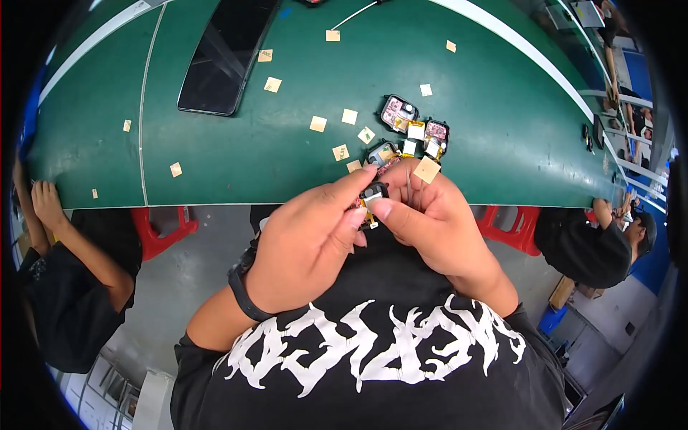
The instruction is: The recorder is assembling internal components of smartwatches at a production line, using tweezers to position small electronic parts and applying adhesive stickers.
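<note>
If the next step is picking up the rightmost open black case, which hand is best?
Probably the right hand: it's closer to that case, just below it in the picture. The left hand is farther left, gripping a small device that the right thumb also touches.

Loose black-cased modules (pixel 437 132) blocking ahead, phone (pixel 226 61) upper left, open table (pixel 519 136) rightward

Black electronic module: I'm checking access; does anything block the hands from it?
Nothing visible does: the left hand and right hand both touch the black electronic module directly. The beige square near it sits to the right, not between.
</note>
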Demonstrator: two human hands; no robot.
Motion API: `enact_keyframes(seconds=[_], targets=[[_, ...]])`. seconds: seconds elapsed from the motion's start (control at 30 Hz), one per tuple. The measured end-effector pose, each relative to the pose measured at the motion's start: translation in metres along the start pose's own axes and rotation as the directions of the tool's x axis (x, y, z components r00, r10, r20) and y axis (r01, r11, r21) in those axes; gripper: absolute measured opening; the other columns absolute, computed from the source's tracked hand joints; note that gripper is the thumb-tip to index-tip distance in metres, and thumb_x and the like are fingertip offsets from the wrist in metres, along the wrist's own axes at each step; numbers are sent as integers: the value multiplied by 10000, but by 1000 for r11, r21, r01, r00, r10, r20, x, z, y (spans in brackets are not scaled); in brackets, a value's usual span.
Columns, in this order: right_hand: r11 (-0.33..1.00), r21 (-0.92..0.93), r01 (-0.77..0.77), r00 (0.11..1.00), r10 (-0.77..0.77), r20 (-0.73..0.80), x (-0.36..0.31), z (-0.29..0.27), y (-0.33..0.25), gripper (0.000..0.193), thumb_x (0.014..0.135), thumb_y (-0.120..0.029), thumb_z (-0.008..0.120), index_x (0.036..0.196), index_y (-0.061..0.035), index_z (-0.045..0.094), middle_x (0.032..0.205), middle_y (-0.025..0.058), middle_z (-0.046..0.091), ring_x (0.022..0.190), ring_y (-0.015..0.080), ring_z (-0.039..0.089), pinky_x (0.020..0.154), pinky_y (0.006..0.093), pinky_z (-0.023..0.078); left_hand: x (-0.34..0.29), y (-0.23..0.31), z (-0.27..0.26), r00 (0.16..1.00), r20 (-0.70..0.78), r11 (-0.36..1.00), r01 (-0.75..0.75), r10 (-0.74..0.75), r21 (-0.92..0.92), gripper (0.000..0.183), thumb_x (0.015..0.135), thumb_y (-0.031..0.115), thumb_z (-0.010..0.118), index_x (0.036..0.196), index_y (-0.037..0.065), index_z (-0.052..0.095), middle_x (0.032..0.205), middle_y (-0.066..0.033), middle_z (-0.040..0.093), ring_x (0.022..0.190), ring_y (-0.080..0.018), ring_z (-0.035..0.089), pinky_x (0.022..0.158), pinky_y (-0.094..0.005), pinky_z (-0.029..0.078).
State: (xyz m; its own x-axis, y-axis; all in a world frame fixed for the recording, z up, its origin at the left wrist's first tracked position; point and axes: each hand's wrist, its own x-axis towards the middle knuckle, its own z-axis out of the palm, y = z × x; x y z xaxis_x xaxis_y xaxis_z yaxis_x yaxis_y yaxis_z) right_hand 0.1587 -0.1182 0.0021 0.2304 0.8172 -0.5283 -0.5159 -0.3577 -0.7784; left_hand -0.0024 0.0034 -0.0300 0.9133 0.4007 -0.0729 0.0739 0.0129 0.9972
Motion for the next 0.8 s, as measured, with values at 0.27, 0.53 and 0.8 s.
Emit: enact_keyframes(seconds=[0.27, 0.53, 0.8], targets=[[998, 46, 40, 997, -43, 68, -2, 0, 4, 105, 1009, -69, 633, 1023, -60, 529, 869, -54, 498, 749, 13, 445, 643, 207, 377, 1, -2, -4, 994, 44, 994, -105, 104, 21, 414, 1085, 136, 465, 1464, -29, 495, 997, -111, 643, 696, -108, 626, 616, -251, 516], [983, -58, 177, 984, -175, 32, -16, 4, 12, 138, 979, -45, 678, 1023, -52, 547, 848, -57, 510, 709, 4, 421, 608, 198, 348, 0, 2, -23, 951, 153, 961, -277, 270, 26, 484, 1049, 183, 471, 1452, -86, 483, 985, -163, 643, 773, -225, 645, 707, -334, 521], [903, -291, 317, 948, -307, 82, -20, 4, 11, 169, 944, -46, 718, 1049, -30, 586, 859, -16, 581, 717, 23, 469, 609, 213, 374, 1, 6, -30, 906, 207, 911, -397, 370, 109, 537, 900, 78, 577, 1415, -68, 528, 910, -162, 616, 714, -271, 578, 659, -362, 473]])
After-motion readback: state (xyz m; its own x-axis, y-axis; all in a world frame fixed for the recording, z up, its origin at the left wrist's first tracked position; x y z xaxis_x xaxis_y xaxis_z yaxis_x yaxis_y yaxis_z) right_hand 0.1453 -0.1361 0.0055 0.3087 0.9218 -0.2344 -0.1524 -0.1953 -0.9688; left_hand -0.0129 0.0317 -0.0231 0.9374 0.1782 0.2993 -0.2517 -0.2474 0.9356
